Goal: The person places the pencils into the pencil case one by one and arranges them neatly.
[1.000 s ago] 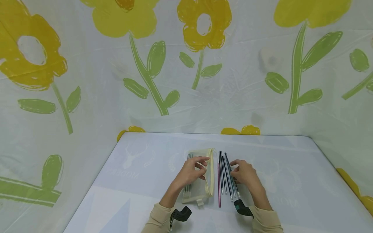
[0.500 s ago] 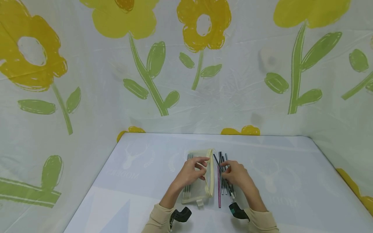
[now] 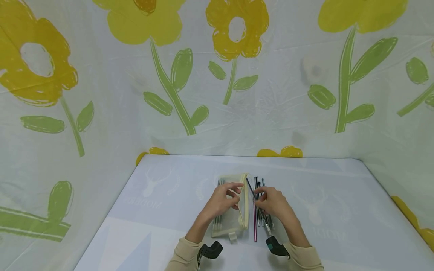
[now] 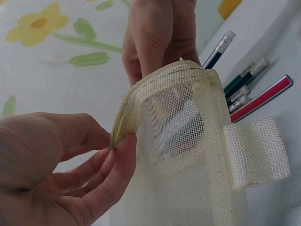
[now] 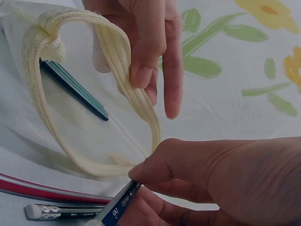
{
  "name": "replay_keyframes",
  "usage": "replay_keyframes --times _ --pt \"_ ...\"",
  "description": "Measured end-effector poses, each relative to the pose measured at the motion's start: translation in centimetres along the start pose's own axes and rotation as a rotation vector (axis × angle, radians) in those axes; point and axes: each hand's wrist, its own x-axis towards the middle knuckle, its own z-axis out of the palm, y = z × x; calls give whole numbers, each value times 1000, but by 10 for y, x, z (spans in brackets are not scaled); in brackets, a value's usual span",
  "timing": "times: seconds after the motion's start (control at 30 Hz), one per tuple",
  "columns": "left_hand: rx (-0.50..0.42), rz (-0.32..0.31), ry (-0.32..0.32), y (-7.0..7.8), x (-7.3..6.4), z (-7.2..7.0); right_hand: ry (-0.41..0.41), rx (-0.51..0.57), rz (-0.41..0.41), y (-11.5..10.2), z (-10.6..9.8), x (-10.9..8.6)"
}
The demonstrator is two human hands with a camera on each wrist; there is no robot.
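A cream mesh pencil case (image 4: 183, 183) lies on the table with its zipped mouth (image 5: 61, 146) spread wide. My left hand (image 3: 222, 199) pinches the zipper edge between thumb and fingers, lifting that side. Inside the case, several green and dark pencils (image 5: 75, 89) lie together. Just right of the mouth, my right hand (image 3: 272, 201) pinches a dark blue pencil (image 5: 117, 207) with lettering on its barrel; it slants, its far end overlapping the case's edge in the head view. Beneath that hand lie several dark pencils (image 4: 244, 77) and a red one (image 3: 255, 229).
A white fabric tab (image 4: 257, 153) sticks out from the near end of the case. Black wrist devices (image 3: 211, 249) sit under both forearms. The pale table (image 3: 322, 180) meets a flower-printed curtain (image 3: 278, 94) at its back edge.
My right hand has moved left from the row of pencils, bringing one dark pencil slantwise up to the case's edge. The left hand keeps its place on the zipper edge.
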Motion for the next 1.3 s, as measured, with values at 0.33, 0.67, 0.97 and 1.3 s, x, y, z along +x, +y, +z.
replay_keyframes --times 0.33,0.67,0.97,1.3 --pt "3 8 -20 2 0 3 39 83 -30 3 10 8" --pt "3 31 -20 3 -2 5 73 195 -57 0 18 13" --pt "15 17 -17 3 -1 6 83 210 -65 -3 22 14" --pt "-16 19 -16 2 -1 6 77 231 -69 -6 25 12"
